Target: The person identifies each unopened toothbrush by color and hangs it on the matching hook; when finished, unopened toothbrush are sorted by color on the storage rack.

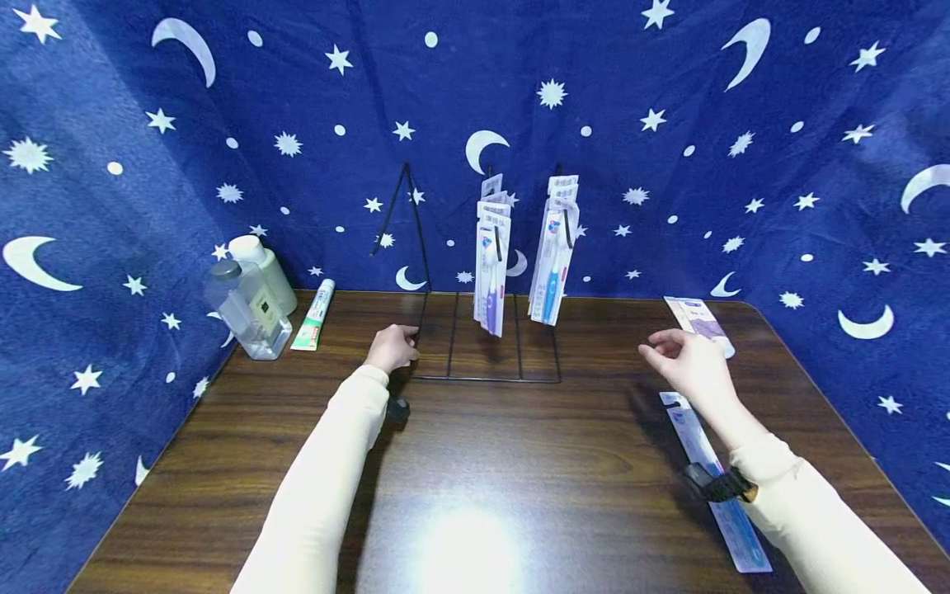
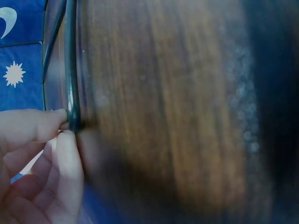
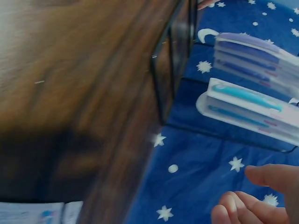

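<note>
The left hand (image 1: 391,346) is pinching the wire rack (image 1: 486,375) at its left edge, best held firmly; the right hand (image 1: 686,359) is hovering right of it, fingers loosely apart.

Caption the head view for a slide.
Left hand pinches the wire rack hung with toothbrush packs; right hand hovers empty above the wooden table.

The left hand (image 2: 37,163) pinches a thin black wire (image 2: 72,70) between thumb and fingertips, just above the blurred wooden desk (image 2: 177,116); starry blue cloth (image 2: 18,56) lies behind.
</note>
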Motion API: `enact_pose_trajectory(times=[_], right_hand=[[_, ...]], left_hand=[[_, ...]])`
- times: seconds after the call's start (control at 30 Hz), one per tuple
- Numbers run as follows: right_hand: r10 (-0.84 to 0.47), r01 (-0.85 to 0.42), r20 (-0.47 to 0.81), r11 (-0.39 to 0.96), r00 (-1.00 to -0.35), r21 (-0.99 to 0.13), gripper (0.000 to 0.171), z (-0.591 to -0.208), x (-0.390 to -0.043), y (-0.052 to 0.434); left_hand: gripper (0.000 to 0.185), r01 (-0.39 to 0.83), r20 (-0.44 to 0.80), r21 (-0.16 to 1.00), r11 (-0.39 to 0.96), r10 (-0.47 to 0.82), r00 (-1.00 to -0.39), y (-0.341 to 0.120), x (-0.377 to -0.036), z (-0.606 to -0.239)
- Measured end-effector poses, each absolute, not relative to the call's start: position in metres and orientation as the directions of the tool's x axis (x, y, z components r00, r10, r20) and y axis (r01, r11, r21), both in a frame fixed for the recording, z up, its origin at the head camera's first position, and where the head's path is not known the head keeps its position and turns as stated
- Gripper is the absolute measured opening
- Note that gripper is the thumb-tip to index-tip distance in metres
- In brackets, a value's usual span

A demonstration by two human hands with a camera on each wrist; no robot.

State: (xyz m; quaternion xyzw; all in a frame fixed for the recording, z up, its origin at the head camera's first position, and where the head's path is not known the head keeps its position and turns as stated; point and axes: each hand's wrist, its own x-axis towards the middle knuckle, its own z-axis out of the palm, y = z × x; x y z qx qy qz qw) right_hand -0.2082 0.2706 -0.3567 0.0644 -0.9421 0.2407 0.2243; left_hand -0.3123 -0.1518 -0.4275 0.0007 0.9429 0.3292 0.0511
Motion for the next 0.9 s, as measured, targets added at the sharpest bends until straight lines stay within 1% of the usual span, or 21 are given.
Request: enact_pose_trajectory(times=[0.17, 0.37, 0.57, 0.67, 0.83, 0.9], right_hand=[[-0.028, -0.209, 0.413, 0.893, -0.910, -0.400, 0.024, -0.369, -0.200, 0.287], [-0.043, -0.175, 0.353, 0.920, -0.935, -0.352, 0.021, -0.380, -0.191, 0.306], [-0.051, -0.109, 0.189, 0.943, -0.981, -0.314, 0.021, -0.390, -0.183, 0.327], [-0.041, -0.069, 0.096, 0.946, -0.995, -0.318, 0.022, -0.393, -0.178, 0.338], [-0.012, 0.020, -0.088, 0.935, -0.996, -0.354, 0.020, -0.397, -0.170, 0.346], [0.000, 0.047, -0.128, 0.931, -0.992, -0.362, 0.020, -0.399, -0.168, 0.346]], left_hand=[[0.056, -0.023, -0.092, 0.622, 0.783, 0.044, -0.995, -0.153, -0.312, -0.426], [0.055, -0.027, -0.088, 0.622, 0.783, 0.036, -0.995, -0.156, -0.312, -0.427], [0.056, -0.031, -0.096, 0.625, 0.780, 0.037, -0.995, -0.157, -0.313, -0.427], [0.057, -0.026, -0.094, 0.633, 0.774, 0.044, -0.995, -0.156, -0.314, -0.428], [0.057, -0.037, -0.108, 0.644, 0.764, 0.044, -0.993, -0.155, -0.316, -0.429], [0.058, -0.041, -0.116, 0.647, 0.762, 0.044, -0.992, -0.155, -0.317, -0.431]])
